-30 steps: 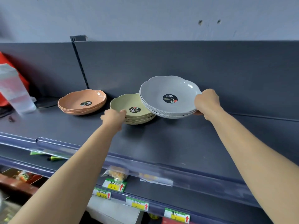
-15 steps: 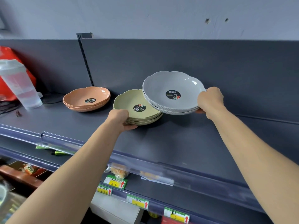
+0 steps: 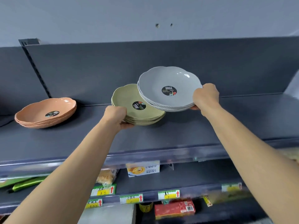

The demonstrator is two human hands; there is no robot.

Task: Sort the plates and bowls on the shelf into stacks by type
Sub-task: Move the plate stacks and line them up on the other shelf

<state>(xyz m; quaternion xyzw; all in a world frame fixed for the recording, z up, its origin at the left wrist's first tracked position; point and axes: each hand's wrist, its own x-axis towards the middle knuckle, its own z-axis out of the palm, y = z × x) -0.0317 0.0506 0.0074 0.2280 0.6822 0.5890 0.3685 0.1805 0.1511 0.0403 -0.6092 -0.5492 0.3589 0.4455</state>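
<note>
I'm seeing the right hand (image 3: 205, 96) gripping the grey stack (image 3: 168, 89), tilted and lifted off the shelf (image 3: 226, 123) (its edge overlapping the green stack (image 3: 137, 109)). The left hand (image 3: 115, 115) is clamping the green rim, probably steadying it.

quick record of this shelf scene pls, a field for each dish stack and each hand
orange stack: on the shelf, far left, apart from the others, untouched
green stack: mid shelf, gripped at its near left rim
grey stack: held off the shelf, tilted, overlapping the green stack's right side in view
left hand: grips the green stack
right hand: grips the grey stack's right rim
sorting: three stacks, one colour each
below: price tags, a red box
</note>
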